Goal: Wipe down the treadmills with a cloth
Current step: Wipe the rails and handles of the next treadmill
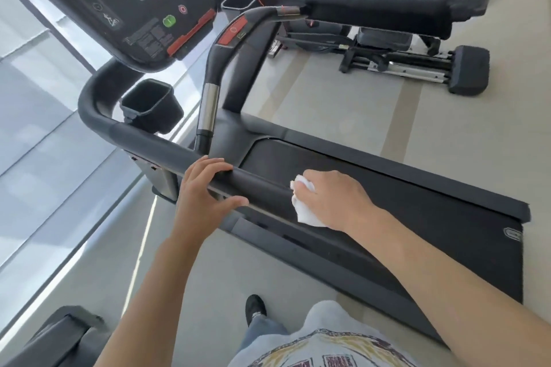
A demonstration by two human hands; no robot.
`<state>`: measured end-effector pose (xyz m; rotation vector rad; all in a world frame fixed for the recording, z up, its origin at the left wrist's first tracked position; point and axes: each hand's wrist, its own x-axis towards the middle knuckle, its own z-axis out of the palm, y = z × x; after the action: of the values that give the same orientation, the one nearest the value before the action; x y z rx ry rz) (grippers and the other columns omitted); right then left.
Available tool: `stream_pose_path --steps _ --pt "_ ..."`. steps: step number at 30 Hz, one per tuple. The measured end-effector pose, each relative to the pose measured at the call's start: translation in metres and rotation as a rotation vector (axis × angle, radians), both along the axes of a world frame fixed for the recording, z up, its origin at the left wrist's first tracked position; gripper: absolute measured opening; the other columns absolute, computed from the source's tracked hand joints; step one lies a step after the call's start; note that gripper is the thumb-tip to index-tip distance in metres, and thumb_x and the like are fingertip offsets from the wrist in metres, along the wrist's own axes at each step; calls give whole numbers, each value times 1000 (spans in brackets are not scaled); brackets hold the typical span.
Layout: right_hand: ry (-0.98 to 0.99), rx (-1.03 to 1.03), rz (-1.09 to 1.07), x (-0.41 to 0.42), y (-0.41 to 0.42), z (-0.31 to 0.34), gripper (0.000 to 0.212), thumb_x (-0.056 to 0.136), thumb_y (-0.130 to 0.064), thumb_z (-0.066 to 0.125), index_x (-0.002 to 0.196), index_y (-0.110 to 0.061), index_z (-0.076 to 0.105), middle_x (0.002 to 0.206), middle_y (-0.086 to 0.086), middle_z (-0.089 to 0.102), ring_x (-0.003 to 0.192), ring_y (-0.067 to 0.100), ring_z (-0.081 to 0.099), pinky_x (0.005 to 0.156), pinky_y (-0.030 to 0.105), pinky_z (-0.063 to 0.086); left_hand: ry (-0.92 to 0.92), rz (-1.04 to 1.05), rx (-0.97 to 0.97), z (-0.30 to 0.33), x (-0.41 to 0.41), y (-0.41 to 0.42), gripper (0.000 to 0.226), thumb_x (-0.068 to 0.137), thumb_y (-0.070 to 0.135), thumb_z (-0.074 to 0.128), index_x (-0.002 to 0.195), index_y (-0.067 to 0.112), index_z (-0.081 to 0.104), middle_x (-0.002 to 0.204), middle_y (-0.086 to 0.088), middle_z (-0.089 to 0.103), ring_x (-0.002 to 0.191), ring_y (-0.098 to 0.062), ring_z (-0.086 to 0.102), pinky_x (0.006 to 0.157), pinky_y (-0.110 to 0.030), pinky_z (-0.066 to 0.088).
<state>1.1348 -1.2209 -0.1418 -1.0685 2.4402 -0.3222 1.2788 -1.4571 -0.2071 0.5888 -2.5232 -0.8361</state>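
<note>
White cloth (304,205): bunched up under the right hand, pressed against the near side rail of the treadmill, with a fold hanging down below the palm.
Right hand (329,198): fingers curled shut around the cloth, knuckles up, set on the dark handrail (262,185) to the right of the other hand.
Left hand (202,188): fingers spread and loosely hooked over the same handrail, thumb pointing right below the rail; it holds nothing but the rail (the grip looks light, not clenched).
Treadmill (417,217): dark grey, its belt running from the middle of the scene off to the near right; the person stands beside it on the pale floor.
Console (125,0): far left, black, with a green button (169,21) and a red strip along its lower edge.
Cup holders: one black holder (149,104) left of the chrome-banded grip (208,107), another (238,3) farther off beside the console.
Other machines (417,48): far right, well apart from the hands.
Person: a dark shoe (255,308) and a printed light shirt (322,345) at the near edge.
</note>
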Motion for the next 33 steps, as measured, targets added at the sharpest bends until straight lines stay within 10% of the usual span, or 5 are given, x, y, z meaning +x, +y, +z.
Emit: stream_pose_path --steps 4,9,17,22,33 --pt "-51 -30 -171 -6 38 -7 37 105 -40 45 84 -12 55 77 1 57 81 29 61 66 34 45 -13 -6 4 2 -1 1 79 62 70 86 124 24 70 137 15 58 143 -3 37 117 -24 30" --pt "209 46 -49 2 20 -19 32 103 -40 41 83 -15 47 75 -1 48 69 29 60 68 38 58 -19 -1 -19 0 -2 1 69 64 44 94 124 23 70 138 13 58 145 -13 41 118 -39 36" --pt "327 -49 -155 21 -99 -36 31 107 -42 34 88 -19 44 70 -6 45 58 23 46 54 33 30 -92 -149 -70 3 -2 -24 66 71 48 92 130 30 70 140 21 60 146 -5 41 129 -53 16" --pt "355 -133 -140 28 -172 -41 33 108 -42 31 89 -19 46 76 -5 53 65 26 53 55 35 33 22 -201 -151 -1 11 -75 51 80 29 90 128 19 73 138 9 64 135 -11 51 113 -51 44" --pt "665 -300 -84 48 -261 -62 36 100 -53 39 96 -20 53 77 -5 53 52 21 55 44 35 43 43 -202 -130 -5 26 -226 56 78 36 91 129 24 71 138 11 64 135 -15 53 113 -57 43"
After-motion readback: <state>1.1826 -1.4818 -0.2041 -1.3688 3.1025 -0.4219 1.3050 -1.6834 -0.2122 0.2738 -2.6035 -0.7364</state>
